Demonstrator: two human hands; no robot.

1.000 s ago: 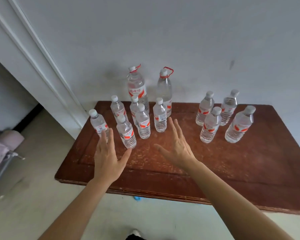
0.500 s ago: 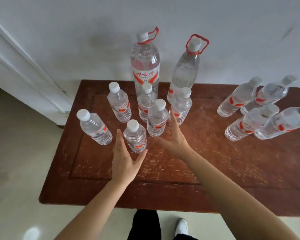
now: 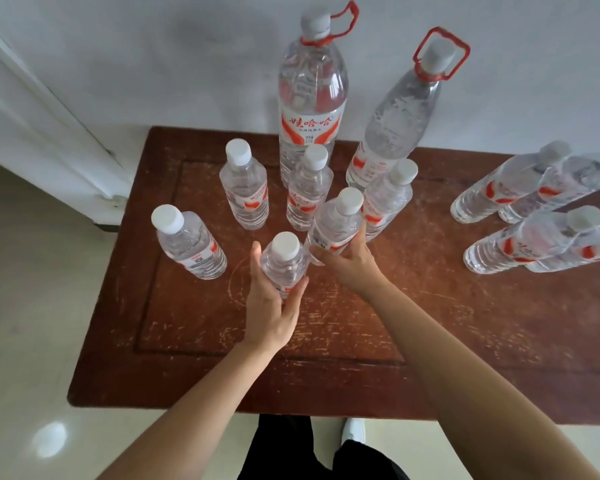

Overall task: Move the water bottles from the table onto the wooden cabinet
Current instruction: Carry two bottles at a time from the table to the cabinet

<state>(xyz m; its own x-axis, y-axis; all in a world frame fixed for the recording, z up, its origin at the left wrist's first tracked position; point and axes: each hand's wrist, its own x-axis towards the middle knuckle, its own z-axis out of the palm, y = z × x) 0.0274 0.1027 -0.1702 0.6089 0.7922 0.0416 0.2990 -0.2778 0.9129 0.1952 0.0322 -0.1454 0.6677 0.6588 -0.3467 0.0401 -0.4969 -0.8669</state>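
Observation:
Several small clear water bottles with white caps and red-white labels stand on a worn reddish-brown wooden table (image 3: 326, 341). My left hand (image 3: 271, 306) wraps around the nearest small bottle (image 3: 284, 263). My right hand (image 3: 350, 261) grips a second small bottle (image 3: 336, 225) just right of it. Two large bottles with red carry handles, one (image 3: 310, 98) and another (image 3: 399, 123), stand at the back by the wall. More small bottles stand at the left (image 3: 187, 242), behind (image 3: 245, 188), and in a group at the right (image 3: 520, 209).
A white wall runs behind the table, with a white door frame (image 3: 49, 109) at the left. Pale glossy floor (image 3: 25, 306) lies left of and in front of the table. My dark trousers and a white shoe (image 3: 354, 431) show below the table's near edge.
The camera has moved closer to the table. Both hands have gone forward from open and spread to closed around two front bottles.

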